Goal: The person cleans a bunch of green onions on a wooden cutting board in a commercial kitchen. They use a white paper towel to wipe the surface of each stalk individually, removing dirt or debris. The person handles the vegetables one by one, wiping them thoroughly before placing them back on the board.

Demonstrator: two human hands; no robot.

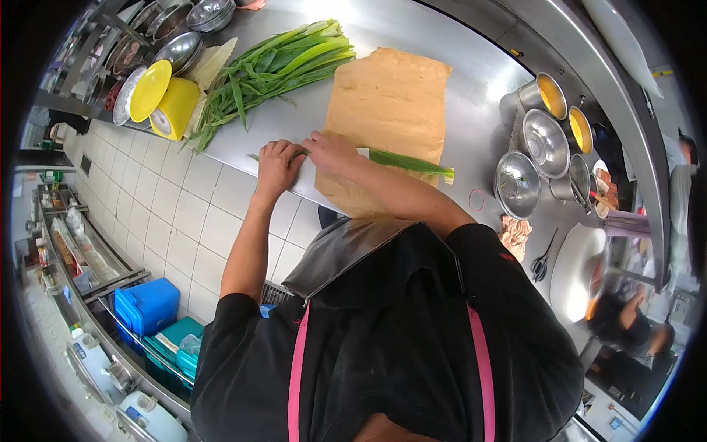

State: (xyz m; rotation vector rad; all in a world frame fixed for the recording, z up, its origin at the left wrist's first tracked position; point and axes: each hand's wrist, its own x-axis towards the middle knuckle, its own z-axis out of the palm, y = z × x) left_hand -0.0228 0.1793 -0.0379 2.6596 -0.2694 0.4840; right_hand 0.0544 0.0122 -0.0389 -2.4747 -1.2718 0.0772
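A small bundle of long green leaves (406,159), pale at the base, lies across a sheet of brown paper (389,94) on the steel table. My left hand (279,166) pinches the narrow tip end of the bundle near the table's front edge. Close beside it, my right hand (333,152) has its fingers on the same end, and its forearm passes over the paper. A small white piece (363,152) sits on the bundle by my right wrist. Behind my hands is a large pile of similar green leaves (281,66). My fingers partly hide the tips.
A yellow dial scale (179,108) and steel bowls (210,14) stand at left. To the right are a pink rubber band (476,200), a steel bowl (517,185), crumpled paper (516,237), scissors (544,257) and pots (544,96). Another person (629,315) is at far right.
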